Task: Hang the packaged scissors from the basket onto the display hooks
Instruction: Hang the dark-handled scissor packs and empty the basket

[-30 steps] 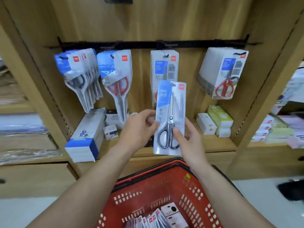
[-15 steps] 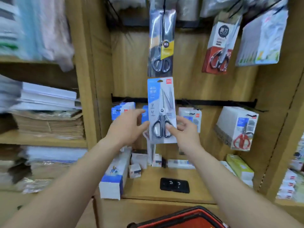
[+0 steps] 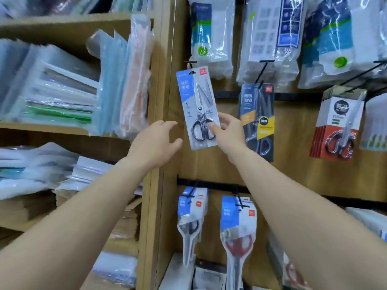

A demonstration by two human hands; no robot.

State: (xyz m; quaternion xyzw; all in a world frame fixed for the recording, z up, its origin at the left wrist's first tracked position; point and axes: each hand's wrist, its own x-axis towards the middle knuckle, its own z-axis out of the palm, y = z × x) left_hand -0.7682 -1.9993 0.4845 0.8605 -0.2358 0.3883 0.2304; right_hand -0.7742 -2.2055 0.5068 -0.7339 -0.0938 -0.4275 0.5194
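Note:
A blue and white package of black-handled scissors (image 3: 196, 105) is held up against the wooden display wall. My right hand (image 3: 229, 132) pinches its lower right edge, thumb across the scissor handles. The package's top hole sits right at a black display hook (image 3: 191, 64) at the upper left of the panel; I cannot tell if it is threaded on. My left hand (image 3: 156, 143) hovers just left of the package with fingers spread, touching nothing. The basket is out of view.
A dark scissors package (image 3: 257, 122) hangs right of my hand, red-boxed scissors (image 3: 337, 126) farther right. Plastic-bagged goods (image 3: 211, 36) hang above. Two blue scissors packs (image 3: 237, 227) hang on the lower rail. Stacked folders (image 3: 62, 88) fill the left shelves.
The view tilted up and the package rose to the upper hook row, moving left. My left hand let go of the package and now hovers beside it. The basket left the view.

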